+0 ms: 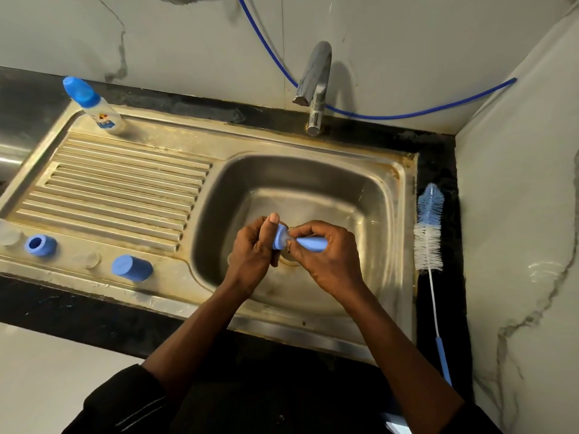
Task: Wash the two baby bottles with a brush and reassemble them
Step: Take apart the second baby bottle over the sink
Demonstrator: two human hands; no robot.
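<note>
Head of the small blue-handled tool (311, 244) gripped in the right hand (329, 261) sits inside the blue ring piece (279, 236) pinched by the left hand (253, 255), so its tip is not visible; both hands cover most of the sink drain (286, 259). Clear vessel (7, 234) at far left is cut by the picture's edge; the faint translucent piece (91, 260) just left of the blue cap (131, 267) is too washed out to identify. Label print on the standing bottle (105, 120) is too small to read; the blue hose (407, 115) leaves through the top edge
</note>
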